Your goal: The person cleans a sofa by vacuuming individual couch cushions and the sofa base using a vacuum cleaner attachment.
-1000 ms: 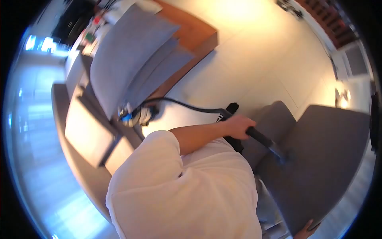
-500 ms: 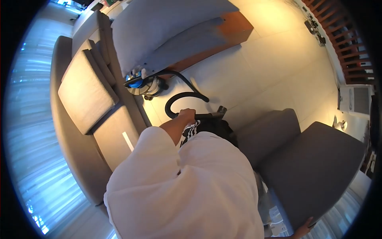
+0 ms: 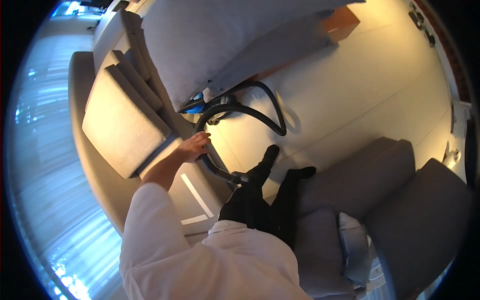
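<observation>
My left hand [image 3: 195, 146] is closed on the black vacuum hose [image 3: 259, 114], beside the beige sofa. Below it the hose runs down to a dark tube end [image 3: 240, 177] near my legs. The vacuum cleaner [image 3: 223, 102], with a blue part, stands on the floor, partly hidden by a large grey cushion [image 3: 215, 45]. At the bottom right, a dark grey cushion [image 3: 425, 225] is tilted up. My right hand [image 3: 414, 293] is only dimly visible at its lower edge, its fingers against the cushion.
The beige sofa [image 3: 87, 175] curves along the left, with a loose beige cushion [image 3: 122, 125] on it. Grey seating [image 3: 360, 172] is at the right, with a small grey pillow [image 3: 355, 245]. An orange-brown base [image 3: 342, 24] shows at the top, beside the tiled floor [image 3: 345, 90].
My left hand has moved left from the tube grip to the hose, and the tube end has dropped toward my legs. The view has shifted; my right hand shows less.
</observation>
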### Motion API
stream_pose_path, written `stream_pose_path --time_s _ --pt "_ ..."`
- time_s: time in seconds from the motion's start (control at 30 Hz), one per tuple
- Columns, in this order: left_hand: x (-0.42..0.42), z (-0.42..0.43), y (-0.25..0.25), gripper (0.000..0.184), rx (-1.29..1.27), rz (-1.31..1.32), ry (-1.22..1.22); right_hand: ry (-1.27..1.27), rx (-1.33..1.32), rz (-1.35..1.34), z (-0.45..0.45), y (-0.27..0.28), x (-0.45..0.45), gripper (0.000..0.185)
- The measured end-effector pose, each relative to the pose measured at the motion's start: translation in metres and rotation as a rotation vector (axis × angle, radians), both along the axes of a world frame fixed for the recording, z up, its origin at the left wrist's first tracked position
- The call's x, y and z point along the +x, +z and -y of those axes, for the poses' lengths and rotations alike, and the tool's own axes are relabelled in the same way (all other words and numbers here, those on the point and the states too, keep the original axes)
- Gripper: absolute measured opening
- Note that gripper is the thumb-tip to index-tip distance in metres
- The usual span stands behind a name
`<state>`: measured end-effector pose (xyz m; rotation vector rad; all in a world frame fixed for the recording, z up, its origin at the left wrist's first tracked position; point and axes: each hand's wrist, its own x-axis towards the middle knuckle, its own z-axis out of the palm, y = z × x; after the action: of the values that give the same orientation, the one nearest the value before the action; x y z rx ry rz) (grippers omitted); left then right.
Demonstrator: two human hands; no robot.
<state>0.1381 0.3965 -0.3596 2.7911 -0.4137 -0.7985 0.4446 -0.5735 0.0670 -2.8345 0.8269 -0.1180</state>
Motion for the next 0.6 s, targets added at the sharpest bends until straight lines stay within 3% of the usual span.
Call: stream_pose_path --time_s 0.07,0.1,0.2,0.3,0.37,0.4,0.5,0.57,0.6 --pt "-0.016 0.004 -0.009 0.052 -0.111 0.171 0.207 -0.014 0.091 0.038 0.001 -0.008 -0.004 0.076" --pt "-0.015 0.011 -0.003 0.043 -0.065 0.237 0.204 -0.031 0.171 0.099 -0.009 -0.012 -0.007 0.081" --pt "-0.01 0.041 0.011 0.039 -0.156 0.437 0.4 -0.082 0.096 0.124 0.062 -0.014 -0.012 0.078" --pt "-0.004 0.067 0.026 0.034 -0.213 0.92 0.923 -0.133 0.097 0.175 0.048 -0.019 -0.009 0.077" --pt "0.004 0.065 0.018 0.037 -0.388 1.297 1.22 -0.106 0.164 0.175 0.038 -0.019 -0.008 0.076" --pt "0.0 0.056 0.016 0.038 -0.406 1.333 1.426 -0.067 0.223 0.182 0.033 -0.017 -0.004 0.074" --pt "0.008 0.001 0.032 0.056 -1.207 1.46 2.074 0.036 0.155 0.201 0.056 -0.02 -0.002 0.07" --pt "0.007 -0.039 0.039 0.068 -1.566 1.387 2.261 0.056 0.159 0.211 0.053 -0.022 0.001 0.07" --pt "0.011 -0.051 0.041 0.063 -1.652 1.41 2.361 0.05 0.138 0.199 0.048 -0.021 0.003 0.07"
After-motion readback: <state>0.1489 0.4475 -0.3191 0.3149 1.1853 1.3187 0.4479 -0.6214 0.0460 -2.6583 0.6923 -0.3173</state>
